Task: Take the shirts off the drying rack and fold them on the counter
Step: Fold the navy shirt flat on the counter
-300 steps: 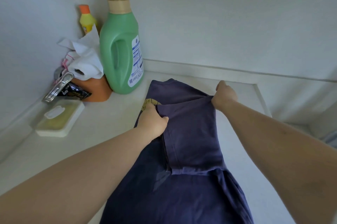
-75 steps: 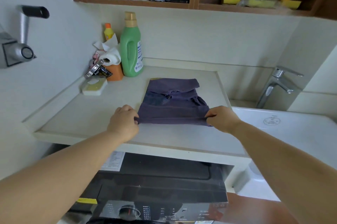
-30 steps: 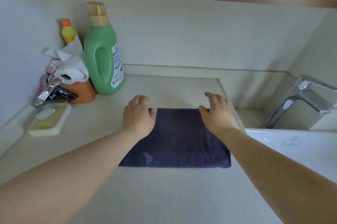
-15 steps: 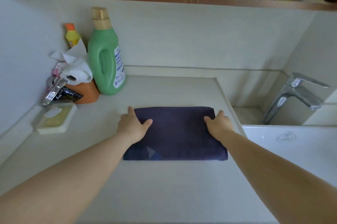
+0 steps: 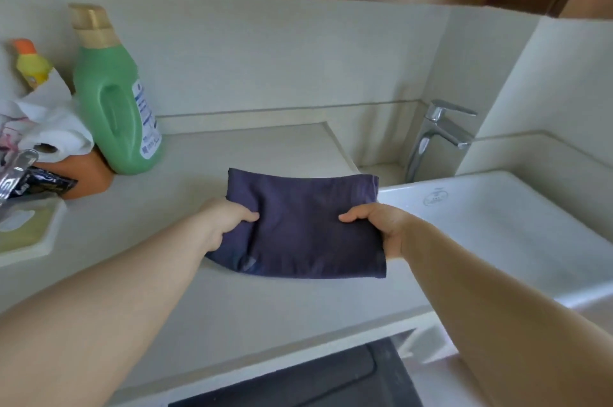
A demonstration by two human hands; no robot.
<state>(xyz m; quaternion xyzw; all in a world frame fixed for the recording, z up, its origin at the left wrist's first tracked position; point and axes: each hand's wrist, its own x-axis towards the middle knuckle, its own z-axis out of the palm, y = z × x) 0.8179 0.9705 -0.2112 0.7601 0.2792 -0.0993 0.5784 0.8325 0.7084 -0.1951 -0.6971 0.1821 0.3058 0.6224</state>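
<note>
A folded dark-purple shirt (image 5: 308, 224) is gripped at its two ends, thumbs on top, by the left hand (image 5: 225, 224) and the right hand (image 5: 381, 227), over the pale counter (image 5: 265, 148), beside the white sink (image 5: 517, 217).

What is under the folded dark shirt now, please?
Under the folded shirt lies the pale counter. The left hand and right hand grip its sides, thumbs on top; the fingers beneath are covered, and anything else there too.

Pale counter (image 5: 265, 317) with green bottle (image 5: 112, 101), orange pot (image 5: 89, 174), white box (image 5: 26, 234).
</note>
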